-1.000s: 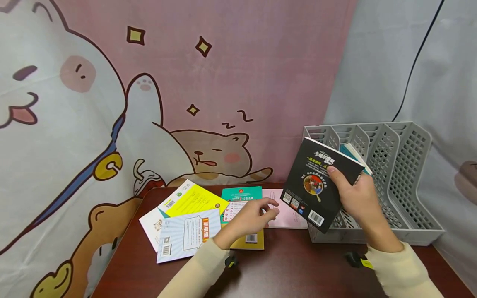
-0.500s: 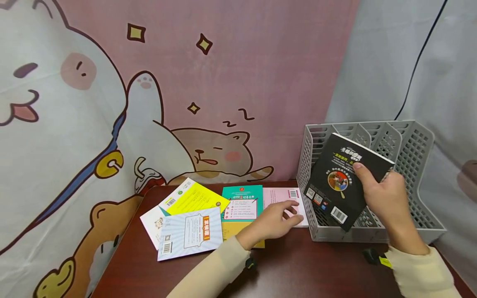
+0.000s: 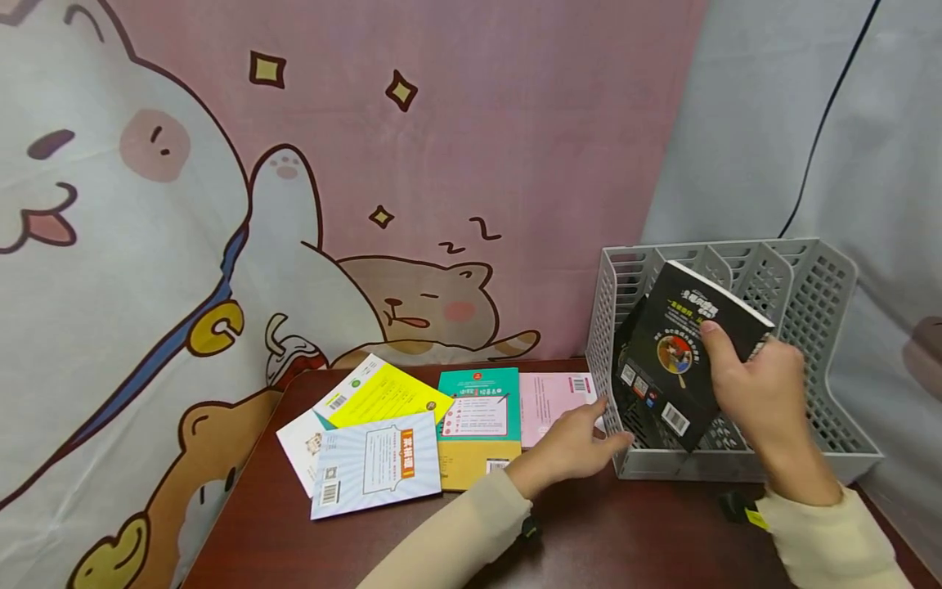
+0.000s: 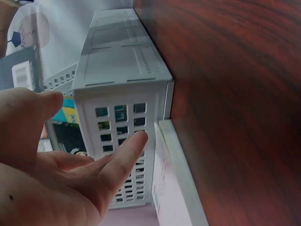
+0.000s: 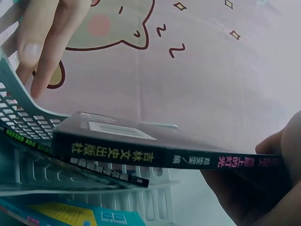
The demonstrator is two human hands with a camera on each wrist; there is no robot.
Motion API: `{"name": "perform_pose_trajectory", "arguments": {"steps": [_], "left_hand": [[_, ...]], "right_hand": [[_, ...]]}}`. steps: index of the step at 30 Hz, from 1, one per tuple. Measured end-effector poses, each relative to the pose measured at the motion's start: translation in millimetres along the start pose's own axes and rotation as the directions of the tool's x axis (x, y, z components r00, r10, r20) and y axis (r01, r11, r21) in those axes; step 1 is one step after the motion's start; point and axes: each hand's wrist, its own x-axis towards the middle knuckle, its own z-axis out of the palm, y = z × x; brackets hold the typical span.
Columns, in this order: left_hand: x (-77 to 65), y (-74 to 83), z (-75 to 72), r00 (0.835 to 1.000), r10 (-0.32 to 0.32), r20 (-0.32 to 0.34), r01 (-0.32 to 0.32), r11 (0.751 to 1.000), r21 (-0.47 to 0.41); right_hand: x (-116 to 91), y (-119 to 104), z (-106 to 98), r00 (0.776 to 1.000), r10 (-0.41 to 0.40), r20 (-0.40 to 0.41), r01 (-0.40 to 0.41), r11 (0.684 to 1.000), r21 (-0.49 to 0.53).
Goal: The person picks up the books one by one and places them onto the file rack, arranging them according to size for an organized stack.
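Observation:
My right hand (image 3: 769, 401) grips a black paperback book (image 3: 673, 356) by its right edge, thumb across the back cover. The book is tilted over the left part of a grey perforated file rack (image 3: 662, 465). Its spine shows in the right wrist view. My left hand (image 3: 570, 448) is at the rack's left side, fingers extended; in the left wrist view, the fingertip appears to touch the holed side wall (image 4: 117, 113). Another dark book (image 5: 101, 170) stands in the rack's leftmost compartment. Beyond the divider is a blue-and-yellow book (image 5: 75, 212).
On the dark red table (image 3: 589, 540) lie a pink book (image 3: 548, 397) against the rack, a green-and-yellow book (image 3: 478, 466), a yellow book (image 3: 390, 393), a light blue book (image 3: 375, 466) and a partly covered white book (image 3: 297, 454). A cartoon curtain (image 3: 552, 164) hangs behind.
My right hand has carried the black book rightward, over the rack. My left hand has moved right, across the pink book to the rack's left wall.

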Motion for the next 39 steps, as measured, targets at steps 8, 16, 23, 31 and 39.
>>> {"name": "perform_pose_trajectory", "arguments": {"steps": [8,16,23,31,39], "left_hand": [[0.8,3.9,5.8,1.000,-0.009,-0.009,0.009,0.998,0.057],[1.2,2.2,8.4,1.000,0.000,-0.001,0.000,0.998,0.061],[1.3,3.6,7.7,1.000,-0.009,0.011,0.008,0.999,0.043],[1.2,5.3,11.1,1.000,-0.020,0.018,0.020,0.999,0.025],[1.6,4.9,8.6,0.999,-0.030,0.037,0.028,0.999,0.035]], "right_hand": [[1,-2,16,0.994,-0.094,-0.063,0.091,0.995,-0.046],[5,-4,36,0.985,-0.150,-0.080,0.140,0.983,-0.120],[11,-7,54,0.980,-0.197,-0.020,0.193,0.974,-0.116],[14,0,72,0.978,-0.209,-0.003,0.208,0.974,-0.090],[11,9,89,0.975,-0.196,0.107,0.200,0.979,-0.031]]}}
